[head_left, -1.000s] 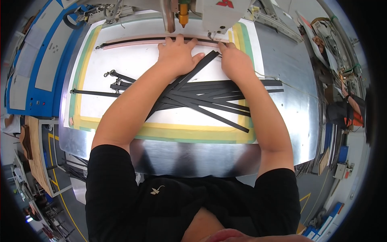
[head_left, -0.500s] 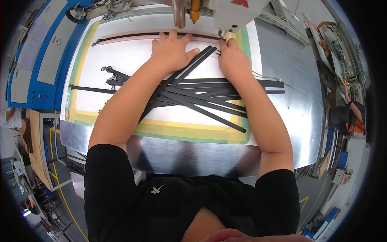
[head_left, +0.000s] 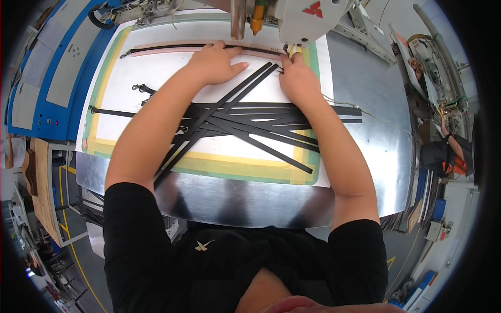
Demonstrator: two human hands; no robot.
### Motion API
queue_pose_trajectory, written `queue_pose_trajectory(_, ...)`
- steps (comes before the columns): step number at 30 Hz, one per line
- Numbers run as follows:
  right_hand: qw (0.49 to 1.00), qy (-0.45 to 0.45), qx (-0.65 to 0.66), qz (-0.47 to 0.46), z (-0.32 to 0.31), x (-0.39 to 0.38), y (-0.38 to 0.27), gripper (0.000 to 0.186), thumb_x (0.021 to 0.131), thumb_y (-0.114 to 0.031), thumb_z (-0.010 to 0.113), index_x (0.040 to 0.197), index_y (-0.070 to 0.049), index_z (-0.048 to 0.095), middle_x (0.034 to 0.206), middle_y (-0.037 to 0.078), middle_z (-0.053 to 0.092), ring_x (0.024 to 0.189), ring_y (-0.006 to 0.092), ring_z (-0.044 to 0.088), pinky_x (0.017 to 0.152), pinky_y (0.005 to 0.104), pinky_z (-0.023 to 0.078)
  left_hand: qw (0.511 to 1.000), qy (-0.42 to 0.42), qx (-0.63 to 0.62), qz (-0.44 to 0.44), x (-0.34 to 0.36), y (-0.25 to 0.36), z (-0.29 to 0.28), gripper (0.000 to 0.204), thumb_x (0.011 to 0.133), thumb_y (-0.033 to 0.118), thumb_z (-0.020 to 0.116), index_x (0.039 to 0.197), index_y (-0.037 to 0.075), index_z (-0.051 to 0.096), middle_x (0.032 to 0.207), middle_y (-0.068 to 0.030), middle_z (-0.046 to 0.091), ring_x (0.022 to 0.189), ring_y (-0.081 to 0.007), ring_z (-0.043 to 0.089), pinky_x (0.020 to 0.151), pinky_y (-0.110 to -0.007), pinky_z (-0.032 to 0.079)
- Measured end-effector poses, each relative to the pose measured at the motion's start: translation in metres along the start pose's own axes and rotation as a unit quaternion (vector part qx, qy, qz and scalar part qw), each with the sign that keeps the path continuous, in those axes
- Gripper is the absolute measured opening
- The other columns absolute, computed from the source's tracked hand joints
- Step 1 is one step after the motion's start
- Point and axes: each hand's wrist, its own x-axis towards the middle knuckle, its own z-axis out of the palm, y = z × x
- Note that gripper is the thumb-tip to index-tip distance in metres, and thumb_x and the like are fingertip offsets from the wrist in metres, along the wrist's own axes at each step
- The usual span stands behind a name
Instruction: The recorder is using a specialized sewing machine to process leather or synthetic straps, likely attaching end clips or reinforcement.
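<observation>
Head view, fisheye, upright. The left camera of a head-worn pair looks steeply down past the wearer's black short-sleeved shirt [head_left: 297,255] onto the shiny grey metal table [head_left: 386,151], near enough for the table to span most of the view's width; toward the left rim, the long blue-and-grey cabinet [head_left: 65,78] curves.

Matt smooth straps [head_left: 215,116], glossy metal tabletop [head_left: 250,203], matt cloth shirt [head_left: 229,266]

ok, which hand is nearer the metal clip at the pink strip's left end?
Left. The left hand is partway along the pink strip, right of the metal clip; the right hand is farther off, by the strip's right end.
</observation>
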Motion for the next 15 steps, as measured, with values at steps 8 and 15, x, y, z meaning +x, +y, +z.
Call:
queue_pose_trajectory(8, 0.999, -0.014, -0.023, 0.020, -0.013, 0.000, 0.000, 0.048, 0.100, -0.012, 0.049, 0.146, -0.004, 0.056, 0.132, 0.022, 0.055, 0.106, 0.0403, 0.071, 0.092, 0.0480, 0.059, 0.994, 0.110, 0.006, -0.007, -0.029, -0.134, -0.012, 0.047, 0.101, 0.041, 0.062, 0.131, 0.006, 0.070, 0.131, -0.0176, 0.068, 0.120, -0.0400, 0.065, 0.104, -0.045, 0.051)
queue_pose_trajectory(15, 0.996, -0.030, -0.063, 0.053, -0.018, 0.007, 0.000, 0.048, 0.100, -0.007, 0.046, 0.147, -0.004, 0.056, 0.131, 0.021, 0.057, 0.108, 0.0393, 0.070, 0.092, 0.0475, 0.059, 0.987, 0.149, 0.058, -0.005, -0.056, -0.242, -0.011, 0.052, 0.102, 0.044, 0.060, 0.139, 0.008, 0.066, 0.142, -0.0150, 0.063, 0.131, -0.0350, 0.059, 0.109, -0.047, 0.045)
